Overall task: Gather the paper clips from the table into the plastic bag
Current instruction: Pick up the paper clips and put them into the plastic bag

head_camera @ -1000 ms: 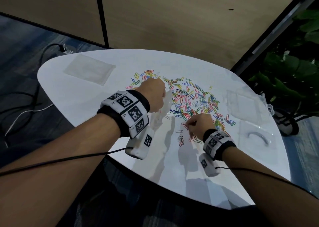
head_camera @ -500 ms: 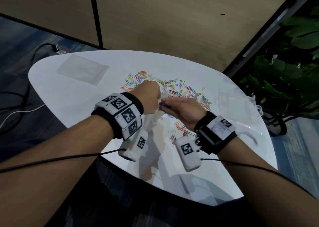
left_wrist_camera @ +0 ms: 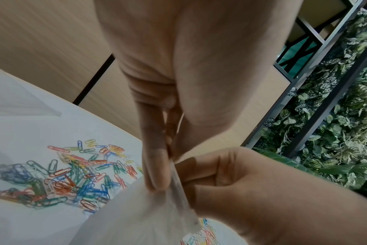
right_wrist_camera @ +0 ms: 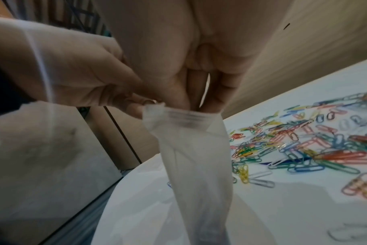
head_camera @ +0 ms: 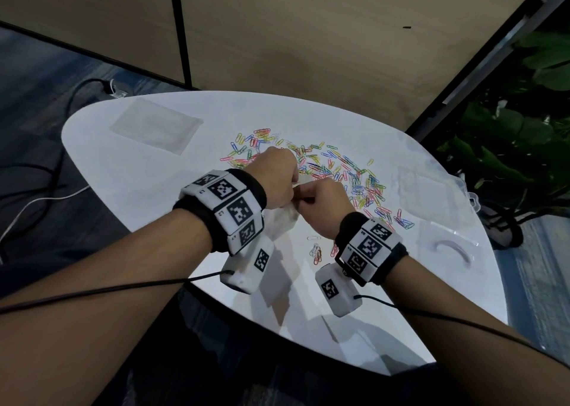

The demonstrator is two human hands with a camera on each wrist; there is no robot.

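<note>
Both hands are up off the desk, meeting at the mouth of the plastic bag. Left hand pinches the bag's top edge between curled fingers and thumb; the bag hangs down from that pinch toward the desk. Right hand is touching the left one, fingers bunched with tips poked into the bag's opening at the zip strip, per the right wrist view. Can't tell if it has any clips between the fingertips, since they're hidden by the bag rim.

Paper clips, mixed colours, lie scattered on the desk just beyond the hands and off past the right hand, with a few loose ones below the hands near the right wrist. Bag contents aren't readable through the cloudy plastic.

Far beyond the left hand lies a flat clear bag. Beyond the right hand sit a clear plastic case and a clear lid.
</note>
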